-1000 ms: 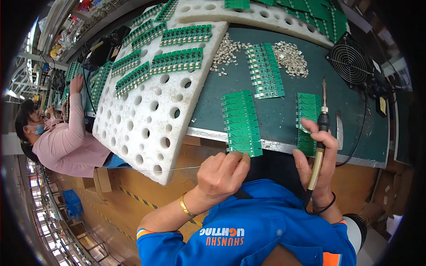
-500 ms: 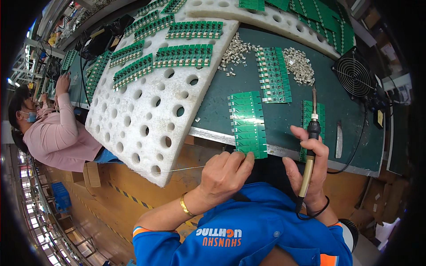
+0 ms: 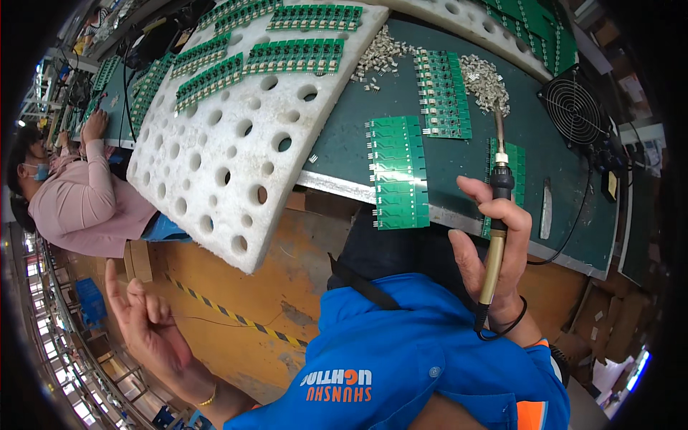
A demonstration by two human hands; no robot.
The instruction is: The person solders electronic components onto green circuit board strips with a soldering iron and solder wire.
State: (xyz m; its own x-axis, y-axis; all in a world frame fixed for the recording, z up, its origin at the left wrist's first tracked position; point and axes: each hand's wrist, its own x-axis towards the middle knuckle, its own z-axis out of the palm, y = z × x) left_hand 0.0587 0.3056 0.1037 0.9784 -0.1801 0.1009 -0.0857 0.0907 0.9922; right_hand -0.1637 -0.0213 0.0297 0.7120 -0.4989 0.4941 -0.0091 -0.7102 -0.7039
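Observation:
My right hand grips a soldering iron with a tan handle and black collar, fingers wrapped round it, the tip pointing away over the bench. Far out to the left, off the bench, is my left hand. One finger stretches up while the others curl in; a thin solder wire trails from it to the right. A green circuit board panel lies solder side up at the bench's near edge. Beyond it rests a panel with components. Another panel lies partly behind the iron.
White foam boards with holes carry several finished-looking panels. Two heaps of small white connectors flank the component panel. A black fan and a flat metal blade are at right. A co-worker sits at left.
My left hand has swung from beside the near panel far to the left, the wire with it. My right hand keeps the iron nearly in place. The view has shifted slightly.

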